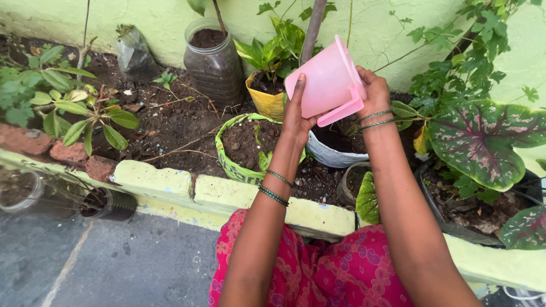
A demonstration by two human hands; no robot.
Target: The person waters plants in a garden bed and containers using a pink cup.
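Above a pink patterned lap and a chipped yellow curb [170, 185], both hands grip a smooth pink plastic jug [327, 85]: left hand [298, 111] under its base, right hand [372, 94] at the rim. It tilts above a white pot [333, 154] of dark crumbly soil, with a woven green pot [233, 165] beside and a ribbed clear jar [215, 62] beyond.

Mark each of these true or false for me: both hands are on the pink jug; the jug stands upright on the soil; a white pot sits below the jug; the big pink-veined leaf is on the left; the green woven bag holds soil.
1. Both hands hold the pink jug. True: the left hand and the right hand grip it.
2. The jug stands upright on the soil. False: it is tilted in the air, its mouth turned away from the person.
3. A white pot sits below the jug. True.
4. The big pink-veined leaf is on the left. False: it is on the right.
5. The green woven bag holds soil. True.
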